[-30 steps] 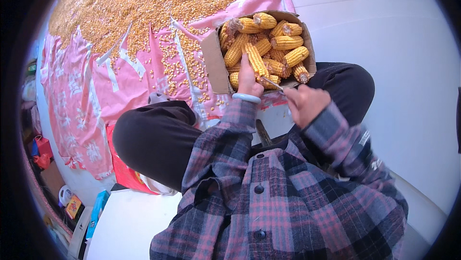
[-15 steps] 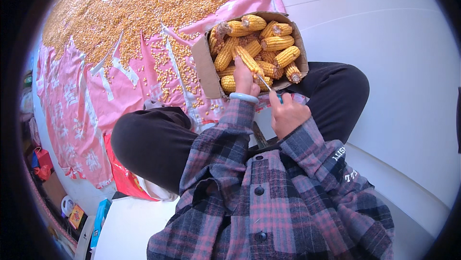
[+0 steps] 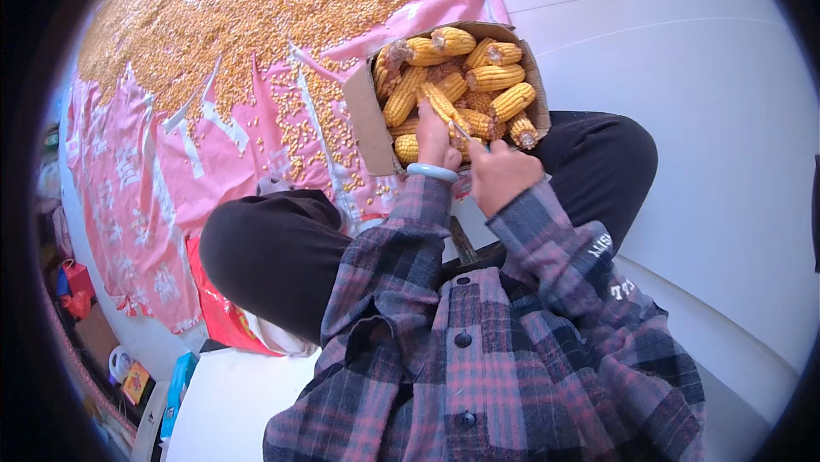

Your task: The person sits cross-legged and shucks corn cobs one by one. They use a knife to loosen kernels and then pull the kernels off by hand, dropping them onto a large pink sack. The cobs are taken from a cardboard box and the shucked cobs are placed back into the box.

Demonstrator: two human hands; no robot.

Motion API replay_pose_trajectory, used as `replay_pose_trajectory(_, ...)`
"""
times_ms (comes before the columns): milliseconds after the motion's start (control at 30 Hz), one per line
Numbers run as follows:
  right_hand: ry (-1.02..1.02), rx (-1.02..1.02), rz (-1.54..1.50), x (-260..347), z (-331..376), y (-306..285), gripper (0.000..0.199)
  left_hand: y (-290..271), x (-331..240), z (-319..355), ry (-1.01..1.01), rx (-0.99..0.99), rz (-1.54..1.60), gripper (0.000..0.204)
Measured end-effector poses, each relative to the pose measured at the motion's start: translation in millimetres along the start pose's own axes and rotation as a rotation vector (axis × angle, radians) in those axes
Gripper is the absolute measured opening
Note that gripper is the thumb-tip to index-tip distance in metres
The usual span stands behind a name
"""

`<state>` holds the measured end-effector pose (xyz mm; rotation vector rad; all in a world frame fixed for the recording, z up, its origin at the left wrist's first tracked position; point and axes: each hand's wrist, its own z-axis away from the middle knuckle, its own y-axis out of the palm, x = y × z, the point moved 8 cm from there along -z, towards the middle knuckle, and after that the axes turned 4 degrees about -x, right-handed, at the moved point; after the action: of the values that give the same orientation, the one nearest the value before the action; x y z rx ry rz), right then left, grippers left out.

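My left hand (image 3: 435, 139), with a pale bangle at the wrist, is closed round a yellow ear of corn (image 3: 440, 104) held over the near side of the cardboard box. My right hand (image 3: 506, 177) is shut on a screwdriver (image 3: 461, 131); only its thin metal shaft shows, its handle hidden in the fist. The shaft meets the near end of the held ear; the exact contact is too small to make out. Several more ears of corn (image 3: 495, 78) fill the cardboard box (image 3: 367, 125) in front of me.
Loose corn kernels (image 3: 231, 18) cover a pink patterned cloth (image 3: 205, 214) at the far left, some scattered beside the box. My bent legs in black trousers flank the box. A white surface (image 3: 683, 163) lies to the right, a red bag (image 3: 226, 304) by my left knee.
My right hand has moved up and slightly left, closer to my left hand, so less of the screwdriver shows. The left hand and the ear are nearly still.
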<state>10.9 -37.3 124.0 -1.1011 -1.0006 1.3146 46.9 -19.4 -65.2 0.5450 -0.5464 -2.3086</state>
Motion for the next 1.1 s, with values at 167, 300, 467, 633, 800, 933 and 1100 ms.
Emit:
replay_pose_trajectory(167,0.037,0.098,-0.058,10,-27,22,0.022,-15,-13,-6,0.136,-0.076,-0.294,0.049)
replay_pose_trajectory(300,0.011,0.112,-0.048,24,-54,27,0.017,-34,-4,-35,0.051,0.055,-0.290,0.050)
replay_pose_trajectory(467,0.163,0.079,-0.120,-24,-82,58,0.025,3,24,9,-0.147,0.115,0.038,0.042)
replay_pose_trajectory(633,0.139,-0.211,-0.583,-47,-51,47,0.024,-14,-6,29,-0.014,0.239,0.040,0.043)
replay_pose_trajectory(800,0.162,-0.428,-0.450,-90,-26,73,0.034,-23,-29,55,0.026,0.365,-0.068,0.048)
replay_pose_trajectory(933,0.076,-0.168,-1.213,-20,-54,62,0.060,-7,-69,93,0.210,0.422,0.002,0.046)
replay_pose_trajectory(1100,-0.150,-0.175,-1.590,67,-64,12,0.058,4,-138,138,0.533,0.387,-0.116,0.045)
